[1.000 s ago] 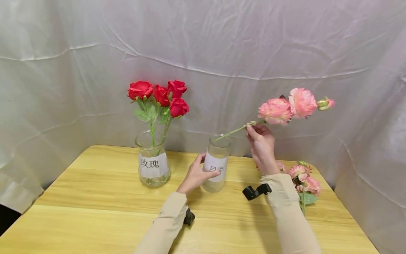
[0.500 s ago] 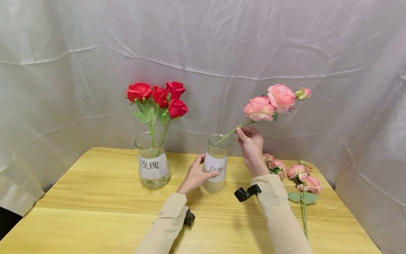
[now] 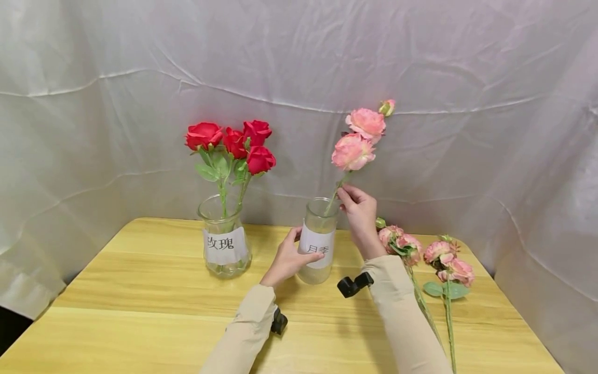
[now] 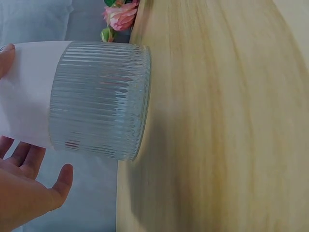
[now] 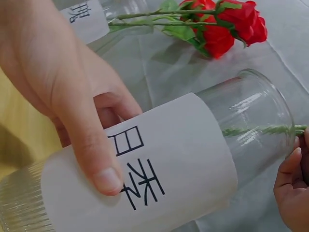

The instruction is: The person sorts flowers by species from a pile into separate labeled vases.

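A clear glass vase with a white paper label stands upright on the table. My left hand grips its side, thumb across the label. Between the thumb and fingers of my right hand is the stem of a pink flower spray with two blooms and a bud. The spray leans slightly right above the vase. Its lower stem runs through the mouth into the glass, as the right wrist view shows. Ribbed glass at the vase's base appears in the left wrist view.
A wider labelled glass vase holding several red roses stands to the left. Two more pink sprays lie at the right, one beside my right sleeve and one farther right. A pale cloth hangs behind the wooden table.
My right hand has moved left toward the vase, and the pink spray has swung from a low slant to nearly upright, its stem deeper in the mouth. The left hand stays put.
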Available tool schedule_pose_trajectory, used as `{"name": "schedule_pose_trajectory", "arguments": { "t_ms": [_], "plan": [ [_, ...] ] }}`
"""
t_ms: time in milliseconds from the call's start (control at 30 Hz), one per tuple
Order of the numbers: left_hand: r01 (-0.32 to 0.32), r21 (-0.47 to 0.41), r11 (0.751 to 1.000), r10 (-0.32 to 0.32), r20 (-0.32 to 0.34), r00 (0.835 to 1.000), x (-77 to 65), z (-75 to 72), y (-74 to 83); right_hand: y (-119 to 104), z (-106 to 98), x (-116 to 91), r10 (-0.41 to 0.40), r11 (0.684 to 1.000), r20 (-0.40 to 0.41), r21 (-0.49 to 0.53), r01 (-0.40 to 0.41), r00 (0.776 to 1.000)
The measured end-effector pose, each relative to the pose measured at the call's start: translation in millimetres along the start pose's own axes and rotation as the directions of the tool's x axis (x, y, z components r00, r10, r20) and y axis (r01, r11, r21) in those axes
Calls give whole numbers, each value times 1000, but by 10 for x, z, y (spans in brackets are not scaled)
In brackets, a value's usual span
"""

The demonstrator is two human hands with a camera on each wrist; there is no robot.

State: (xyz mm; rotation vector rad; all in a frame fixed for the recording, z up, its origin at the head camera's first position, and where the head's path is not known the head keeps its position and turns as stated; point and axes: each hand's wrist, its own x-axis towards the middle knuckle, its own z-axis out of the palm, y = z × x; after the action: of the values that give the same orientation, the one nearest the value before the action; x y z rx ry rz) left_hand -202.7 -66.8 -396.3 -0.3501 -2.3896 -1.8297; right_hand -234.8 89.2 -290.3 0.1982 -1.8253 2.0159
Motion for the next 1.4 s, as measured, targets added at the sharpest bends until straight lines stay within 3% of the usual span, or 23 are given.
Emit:
{"name": "schedule_pose_trajectory", "arguments": {
  "t_ms": [167,500,733,933,1400],
  "plan": [
    [0,-2,1000,0,-3,1000,-2,-2,-1,-5,52,-37,-31,990,10,-137,32,999],
    [1,-10,1000,-1,2,1000,-5,8,4,65,44,-83,-70,986,-35,-157,63,997],
    [-6,-19,1000,6,2,1000,-9,11,0,180,-160,-214,10,995,19,-97,-8,1000],
    [-1,-27,1000,1,4,1000,-18,9,-12,227,-333,-276,63,998,14,-25,-63,998],
    [21,-40,999,-20,8,1000,-19,4,-5,208,-828,-325,102,990,-2,-97,-101,995]
  ]
}}
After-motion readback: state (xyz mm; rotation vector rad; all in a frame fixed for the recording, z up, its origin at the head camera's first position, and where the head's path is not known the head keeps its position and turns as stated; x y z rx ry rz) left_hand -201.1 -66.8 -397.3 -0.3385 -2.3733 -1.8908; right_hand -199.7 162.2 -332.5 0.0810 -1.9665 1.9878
